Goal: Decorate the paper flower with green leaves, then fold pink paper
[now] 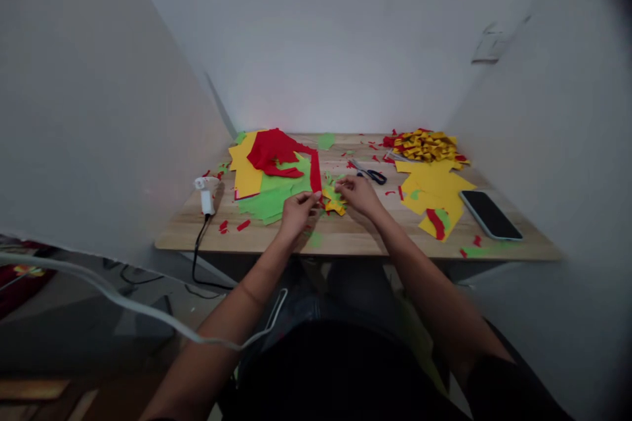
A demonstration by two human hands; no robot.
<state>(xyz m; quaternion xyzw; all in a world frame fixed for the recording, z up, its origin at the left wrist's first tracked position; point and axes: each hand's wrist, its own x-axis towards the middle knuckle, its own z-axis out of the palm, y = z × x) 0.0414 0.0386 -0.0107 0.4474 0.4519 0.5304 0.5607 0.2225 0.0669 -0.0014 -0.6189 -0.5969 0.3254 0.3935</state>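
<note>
My left hand (pixel 299 213) is closed, thumb and fingers pinching the lower end of a red felt-like strip (pixel 315 170). The strip runs up towards a crumpled red sheet (pixel 269 150) lying over green sheets (pixel 276 196) and yellow sheets (pixel 245 166). My right hand (pixel 359 195) is closed in a pinch to the right of the strip; what its fingertips hold is too small to make out. Between both hands sits a small yellow and green folded piece (pixel 334 201). Scissors (pixel 374 175) with dark handles lie just beyond my right hand.
A white glue gun (pixel 207 198) stands at the table's left, its black cord hanging over the edge. At right are a yellow looped bundle (pixel 425 145), yellow cut sheets (pixel 430 185) and a phone (pixel 490 214). Red and green scraps dot the wooden table (pixel 363 237). Walls enclose it.
</note>
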